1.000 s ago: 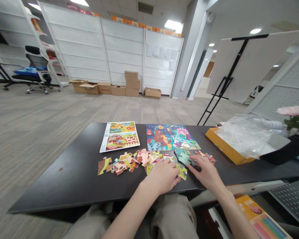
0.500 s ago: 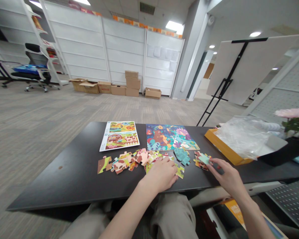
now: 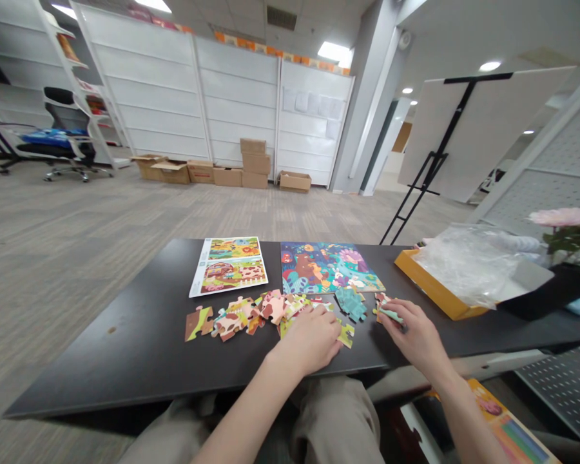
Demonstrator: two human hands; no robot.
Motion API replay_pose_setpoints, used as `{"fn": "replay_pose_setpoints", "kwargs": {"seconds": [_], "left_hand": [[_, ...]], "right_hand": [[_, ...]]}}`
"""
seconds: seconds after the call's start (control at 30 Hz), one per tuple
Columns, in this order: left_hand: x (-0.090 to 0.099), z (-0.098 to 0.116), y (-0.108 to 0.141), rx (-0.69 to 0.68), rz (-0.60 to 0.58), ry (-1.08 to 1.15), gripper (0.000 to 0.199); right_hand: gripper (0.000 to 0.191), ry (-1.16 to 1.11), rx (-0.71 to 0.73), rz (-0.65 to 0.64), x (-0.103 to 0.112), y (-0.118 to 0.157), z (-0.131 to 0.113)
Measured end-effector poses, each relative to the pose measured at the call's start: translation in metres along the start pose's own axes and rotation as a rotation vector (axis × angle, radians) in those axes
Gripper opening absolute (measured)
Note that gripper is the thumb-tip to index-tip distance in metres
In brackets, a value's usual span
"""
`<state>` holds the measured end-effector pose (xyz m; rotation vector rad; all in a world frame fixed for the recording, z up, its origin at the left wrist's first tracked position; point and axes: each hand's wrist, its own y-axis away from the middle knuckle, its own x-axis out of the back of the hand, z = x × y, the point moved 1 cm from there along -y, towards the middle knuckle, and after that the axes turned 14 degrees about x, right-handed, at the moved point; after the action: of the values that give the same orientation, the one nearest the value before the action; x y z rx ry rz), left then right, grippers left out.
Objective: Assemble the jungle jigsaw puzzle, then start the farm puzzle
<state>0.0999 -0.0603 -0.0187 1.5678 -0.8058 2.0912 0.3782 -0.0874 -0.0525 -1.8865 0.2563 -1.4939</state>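
Observation:
Loose puzzle pieces lie in a row along the near part of the black table. My left hand rests on the yellow-green pieces at the middle of the row; what its fingers hold, if anything, is hidden. Just right of it is a small pile of teal pieces. My right hand pinches a pale green piece over a few pieces at the row's right end. Behind the row lie a dark, colourful picture puzzle and a white sheet with two printed pictures.
A yellow box with clear plastic wrap stands on the right of the table, beside a black pot with a pink flower. Behind the table are cardboard boxes and a board on a black stand.
My right hand has moved left and closed in over the pieces at the row's right end, taking a pale green piece in its fingers. The camera view has shifted slightly.

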Motion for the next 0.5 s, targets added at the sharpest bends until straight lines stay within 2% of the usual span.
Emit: {"fn": "replay_pose_setpoints", "kwargs": {"seconds": [0.17, 0.27, 0.37, 0.5], "left_hand": [[0.001, 0.001, 0.000, -0.004, -0.010, 0.016, 0.021], [0.002, 0.000, 0.001, -0.003, -0.014, 0.020, 0.021], [0.003, -0.001, 0.001, 0.000, -0.023, 0.019, 0.021], [0.004, -0.002, 0.001, 0.001, -0.021, 0.009, 0.021]], "right_hand": [[0.031, -0.011, -0.012, -0.106, -0.020, -0.026, -0.029], [0.040, -0.005, -0.028, -0.134, -0.029, -0.035, -0.029], [0.040, -0.015, 0.000, -0.167, -0.034, -0.039, -0.024], [0.039, -0.022, -0.005, -0.134, -0.033, -0.038, -0.023]]}}
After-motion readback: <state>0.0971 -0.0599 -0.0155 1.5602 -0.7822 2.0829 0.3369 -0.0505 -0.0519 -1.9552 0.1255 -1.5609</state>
